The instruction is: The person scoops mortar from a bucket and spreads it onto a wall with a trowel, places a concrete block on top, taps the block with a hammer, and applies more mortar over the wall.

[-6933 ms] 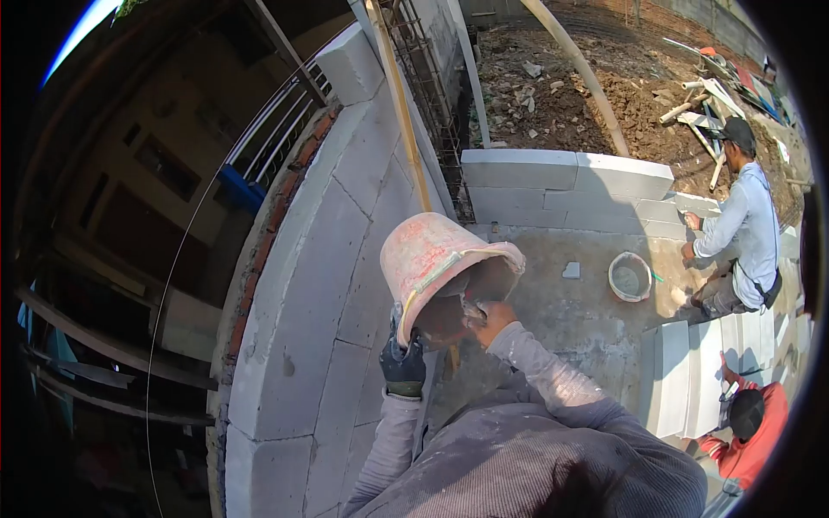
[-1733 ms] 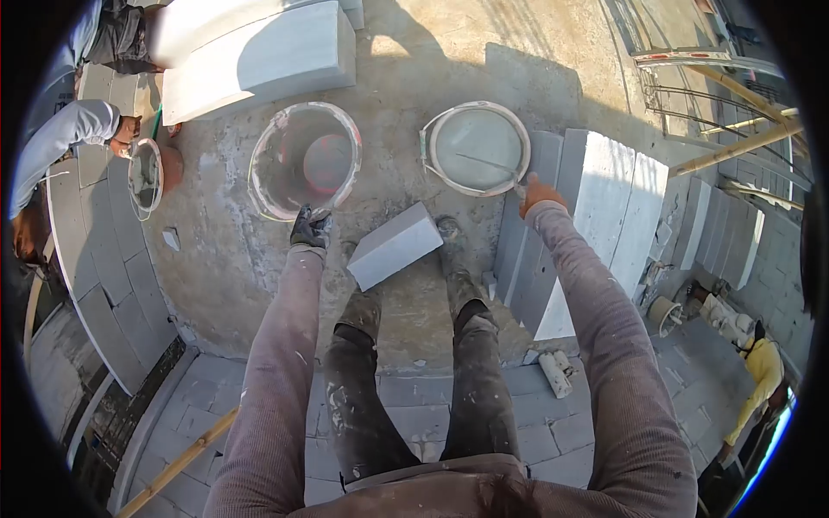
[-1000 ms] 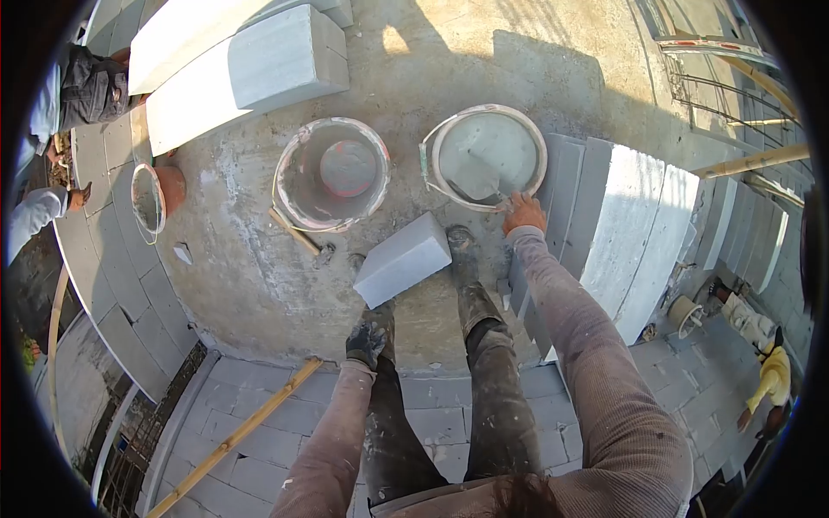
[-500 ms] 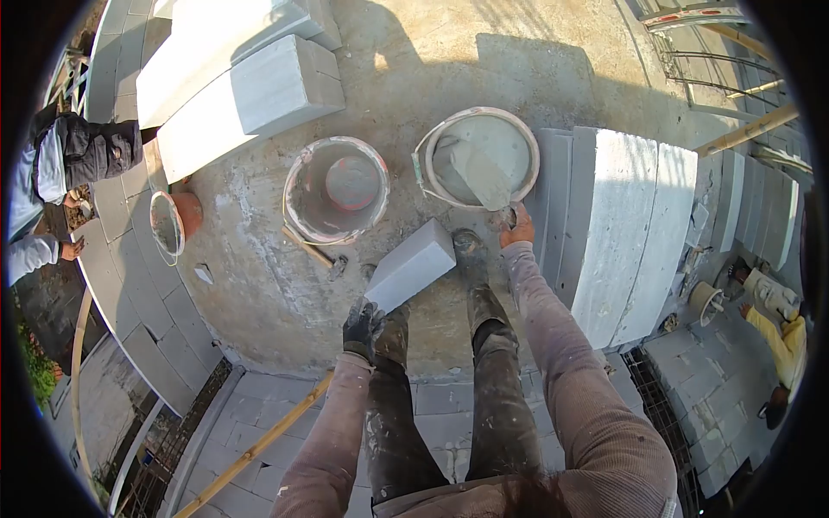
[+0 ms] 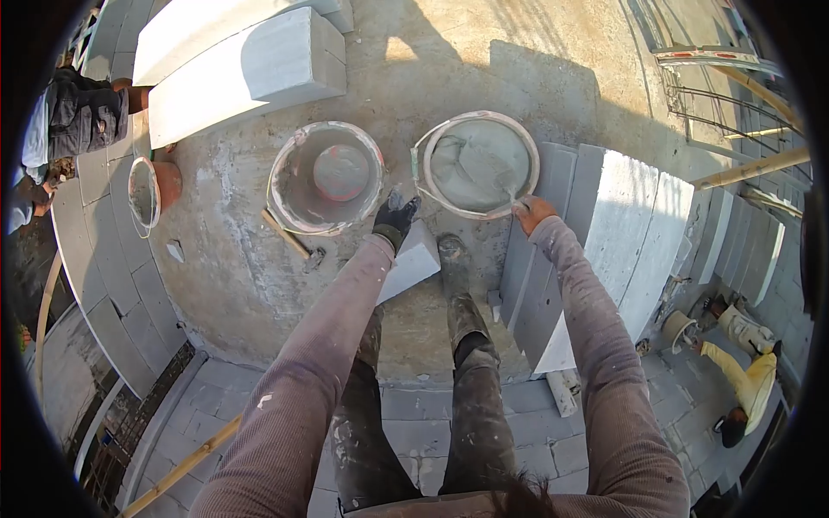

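Note:
My right hand [image 5: 536,213] is closed at the near rim of the mortar bucket [image 5: 439,197]. It grips a trowel whose blade is largely lost in the wet grey mortar [image 5: 484,164]. My left hand [image 5: 397,217], in a dark glove, is open with its fingers pointing away from me, between the two buckets. Beneath it a white lightweight block [image 5: 409,266] rests near my boots, partly covered by my hand and forearm. Left of that hand is a second bucket [image 5: 281,186], with a round patch of grey material at its bottom.
A hammer [image 5: 289,235] lies beside the second bucket. White blocks are stacked at the right [image 5: 617,233] and upper left [image 5: 250,78]. A small orange bucket [image 5: 167,187] stands further left. Another person at the left edge and one in yellow [image 5: 744,384] at the right are nearby.
My left hand has left the block's near end and reached forward over it toward the buckets. The trowel blade, earlier visible over the mortar, now sits in it. The view has shifted slightly.

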